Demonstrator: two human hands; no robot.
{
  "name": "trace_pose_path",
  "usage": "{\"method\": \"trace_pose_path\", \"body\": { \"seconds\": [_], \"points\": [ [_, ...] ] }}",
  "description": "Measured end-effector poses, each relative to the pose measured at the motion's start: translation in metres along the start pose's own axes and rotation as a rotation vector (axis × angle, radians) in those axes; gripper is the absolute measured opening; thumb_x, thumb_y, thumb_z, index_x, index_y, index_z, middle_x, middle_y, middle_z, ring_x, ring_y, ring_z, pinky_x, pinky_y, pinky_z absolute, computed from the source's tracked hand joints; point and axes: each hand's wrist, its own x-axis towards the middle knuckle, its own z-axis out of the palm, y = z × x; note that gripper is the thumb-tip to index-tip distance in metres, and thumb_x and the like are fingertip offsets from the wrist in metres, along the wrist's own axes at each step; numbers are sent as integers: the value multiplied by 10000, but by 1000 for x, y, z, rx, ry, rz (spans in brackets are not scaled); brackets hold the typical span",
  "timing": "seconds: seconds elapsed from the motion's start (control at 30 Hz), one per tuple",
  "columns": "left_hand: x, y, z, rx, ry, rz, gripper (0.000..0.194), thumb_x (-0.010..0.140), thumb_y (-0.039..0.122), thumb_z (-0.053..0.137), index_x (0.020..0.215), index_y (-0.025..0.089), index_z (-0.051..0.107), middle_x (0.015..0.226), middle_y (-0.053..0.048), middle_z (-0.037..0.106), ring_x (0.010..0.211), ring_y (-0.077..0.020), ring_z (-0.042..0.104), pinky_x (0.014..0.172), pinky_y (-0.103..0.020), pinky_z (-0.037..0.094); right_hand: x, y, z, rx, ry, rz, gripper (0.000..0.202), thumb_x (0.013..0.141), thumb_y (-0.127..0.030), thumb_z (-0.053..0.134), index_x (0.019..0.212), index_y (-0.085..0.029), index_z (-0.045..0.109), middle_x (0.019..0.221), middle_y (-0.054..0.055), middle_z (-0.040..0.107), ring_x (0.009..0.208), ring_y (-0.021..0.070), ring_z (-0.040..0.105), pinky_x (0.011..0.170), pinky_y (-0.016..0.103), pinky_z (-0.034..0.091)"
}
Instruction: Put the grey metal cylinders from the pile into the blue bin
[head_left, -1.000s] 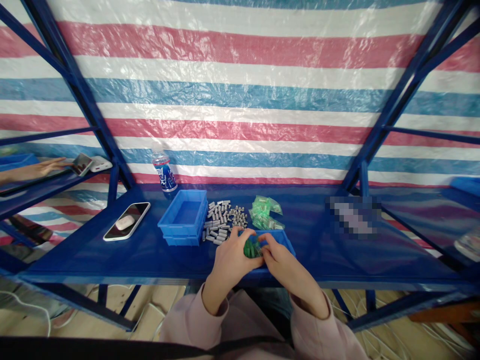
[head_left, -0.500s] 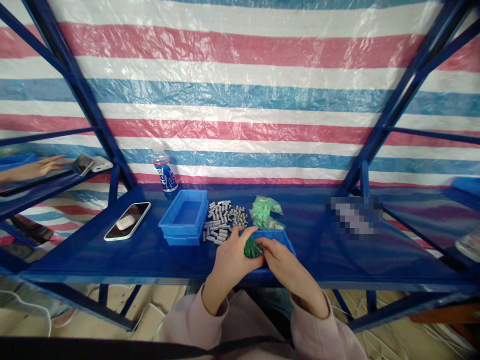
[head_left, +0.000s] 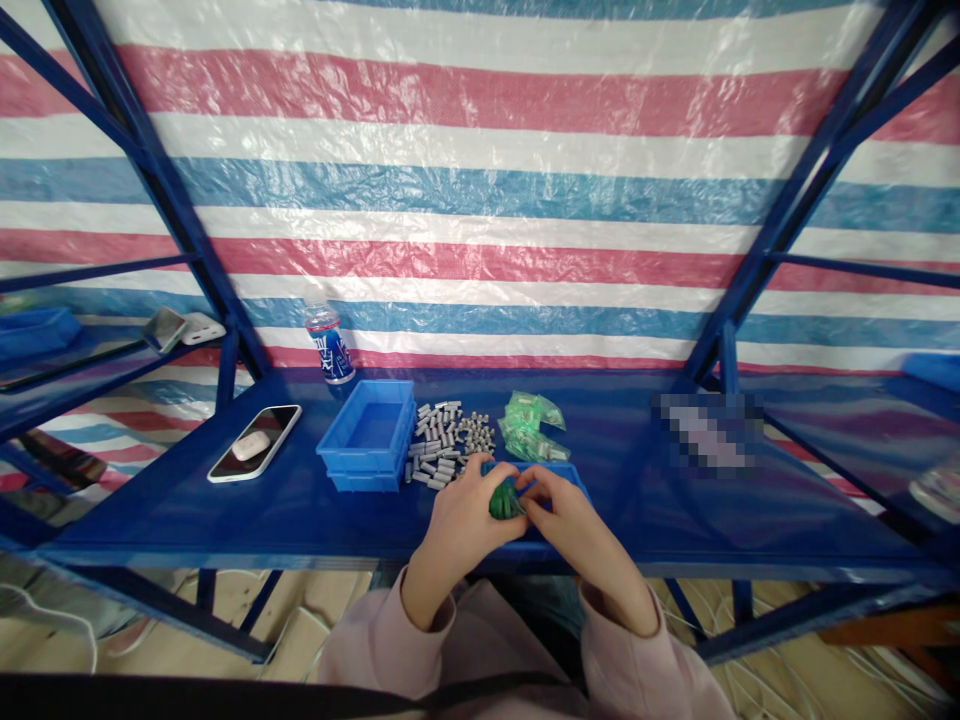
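Observation:
My left hand [head_left: 469,510] is wrapped round a green plastic bag [head_left: 505,498], its thumb underneath and fingers over the top. At the bag's right edge, my right hand [head_left: 559,505] has thumb and fingertips pinched together on the plastic. What the bag contains cannot be made out. Below and behind both hands stands a blue bin [head_left: 576,482], mostly hidden by them. Just beyond it lie several green packed bags [head_left: 529,425]. Left of these is a pile of small metal cylinders [head_left: 439,440] and shorter metal fittings [head_left: 478,435].
Two stacked blue bins [head_left: 364,465] stand left of the metal parts. Farther left, a phone [head_left: 274,440] carries a white earbud case [head_left: 251,445]. A water bottle [head_left: 330,345] is at the back. Blue frame posts [head_left: 757,240] rise at both sides before a striped sheet [head_left: 480,180].
My right hand's fingers have shifted slightly and now pinch the bag's edge. Another person's hand at the far left has gone out of view.

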Motion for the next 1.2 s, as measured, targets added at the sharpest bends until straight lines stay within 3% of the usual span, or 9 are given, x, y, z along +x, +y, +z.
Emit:
{"method": "trace_pose_path", "body": {
  "seconds": [0.17,0.37,0.63,0.87,0.97,1.03,1.2],
  "points": [
    [-1,3,-2,16,14,-9,346,696,397,626,1021,301,555,1207,0,490,827,-171,624,654,-246,438,1,9,2,138,-58,24,152,735,-119,479,853,-206,521,651,-19,637,592,145,614,546,238,435],
    [-1,3,-1,30,9,-13,334,704,419,622,1015,306,570,1238,-4,471,822,-173,627,661,-253,440,2,11,2,130,-57,11,102,756,-153,488,838,-206,519,634,-25,621,575,139,598,532,233,421],
    [0,-1,4,-14,23,-2,350,707,545,620,959,305,579,1190,15,493,836,-165,625,643,-249,429,-4,-2,-7,17,-53,-11,245,775,-98,352,890,-205,540,612,-36,591,524,126,533,514,230,382],
    [0,2,3,21,23,-50,273,723,456,612,933,287,564,1144,18,509,798,-152,612,593,-238,384,-14,-17,-18,19,-125,-42,271,836,-149,382,1032,-205,562,748,7,671,681,161,621,672,284,474],
    [0,4,1,20,13,-53,254,720,406,611,935,284,553,1132,19,509,807,-152,610,603,-238,384,-17,-20,-31,128,-161,-59,277,869,-226,420,1114,-211,547,876,39,707,818,184,655,778,320,494],
    [-1,5,0,18,6,-62,240,717,374,612,930,285,549,1133,22,506,836,-155,610,620,-238,390,-18,-18,-44,216,-95,-60,294,871,-296,457,1139,-207,538,948,67,708,906,205,655,817,336,500],
    [-1,7,-1,15,-13,-87,231,711,350,615,922,281,550,1155,25,498,847,-154,607,652,-239,395,-11,9,-75,155,280,-17,286,852,-377,488,1055,-199,584,964,90,699,918,224,643,788,336,508]
  ]
}}
